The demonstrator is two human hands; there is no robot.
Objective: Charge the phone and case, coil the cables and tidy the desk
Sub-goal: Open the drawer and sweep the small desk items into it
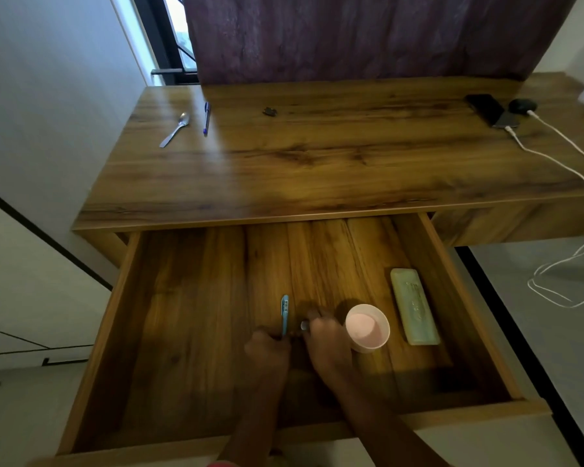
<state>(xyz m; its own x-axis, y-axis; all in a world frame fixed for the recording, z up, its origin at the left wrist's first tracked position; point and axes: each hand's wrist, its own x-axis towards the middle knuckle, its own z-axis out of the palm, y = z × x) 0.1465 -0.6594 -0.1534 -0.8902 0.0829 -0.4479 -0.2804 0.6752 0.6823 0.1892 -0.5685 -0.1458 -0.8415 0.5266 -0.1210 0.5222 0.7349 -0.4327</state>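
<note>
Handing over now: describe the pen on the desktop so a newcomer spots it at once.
On the desktop, look far left, near the window. A metal spoon lies there; the pen is the slim blue-tipped stick just right of it. The other pen, light blue, is down in the open drawer.

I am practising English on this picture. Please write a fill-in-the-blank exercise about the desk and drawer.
1. The cup in the drawer is ____.
2. On the desk, the spoon lies beside a blue ____.
3. A white ____ is plugged into the phone.
Missing words: pink; pen; cable.
</note>
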